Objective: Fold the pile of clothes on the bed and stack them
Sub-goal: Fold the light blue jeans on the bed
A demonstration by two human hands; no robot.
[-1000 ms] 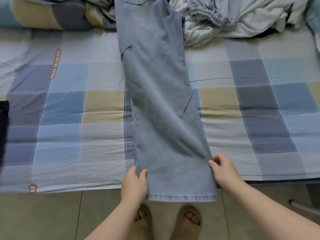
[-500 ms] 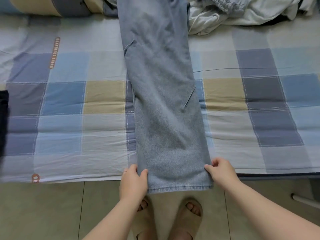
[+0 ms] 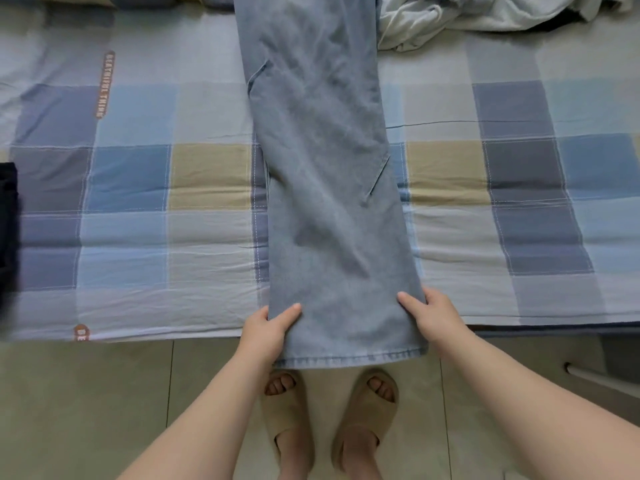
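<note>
The pale blue jeans (image 3: 329,202) lie lengthwise across the checked bed (image 3: 138,220), legs laid one on the other, the hem hanging just past the near edge above the tiled floor (image 3: 86,410); we hold them near that hem, one hand at each side; our left hand (image 3: 268,329) pinches the left edge, thumb flat on top and fingers tucked beneath; our right hand (image 3: 433,317) grips the right edge the same way; both forearms reach forward, well apart, wrists low; a rumpled pile of clothes (image 3: 467,15) sits at the far right; a dark garment (image 3: 8,230) lies at the left edge; our beige slippers (image 3: 287,417) stand below the hem.
</note>
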